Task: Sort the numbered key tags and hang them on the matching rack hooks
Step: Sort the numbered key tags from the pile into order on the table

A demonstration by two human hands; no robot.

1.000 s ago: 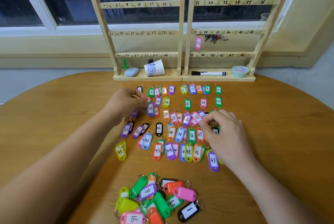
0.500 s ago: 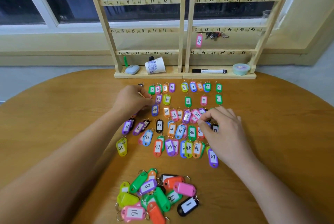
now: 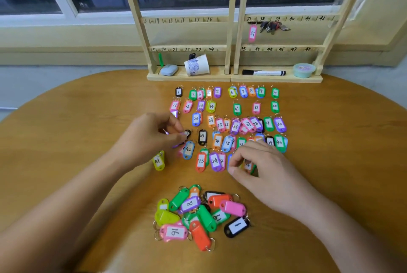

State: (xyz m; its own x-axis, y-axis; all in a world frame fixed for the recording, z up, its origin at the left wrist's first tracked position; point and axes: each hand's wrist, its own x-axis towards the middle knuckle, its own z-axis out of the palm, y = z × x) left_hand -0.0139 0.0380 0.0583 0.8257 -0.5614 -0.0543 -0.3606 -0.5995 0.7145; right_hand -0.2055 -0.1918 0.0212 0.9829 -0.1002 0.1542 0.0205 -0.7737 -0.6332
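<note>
key tags (image 3: 229, 123): sorted grid flat on the table (image 3: 88, 118), between the rack (image 3: 236, 30) and the loose pile (image 3: 198, 213)

Change over the last second: both hands dropped a row or two toward the person
- left hand (image 3: 154, 138) left the 11–23 area, so 11, 12 and 13 now show in row two. It sits at the left end of the 30s row, thumb and forefinger pinched on a black tag (image 3: 187, 134), number hidden
- right hand (image 3: 259, 169) came off the 27/37 cluster and now covers the 45–47 stretch, so purple 47 is no longer visible. Its fingers are curled down over the tags there; grip vs nudge can't be told

Read: still tidying the grid, hanging barely started. Only tag 37 (image 3: 252, 33) is on a hook, and the pile is unsorted

Orientation: grid tags have their long axis running away from the person, ring end toward the rack, numbers upright to the wearer. The 20s and 40s rows fan and overlap a bit. Tags in the pile point every way. tag 37 hangs vertical, ring up, beside a bunch of keys (image 3: 272, 27)
</note>
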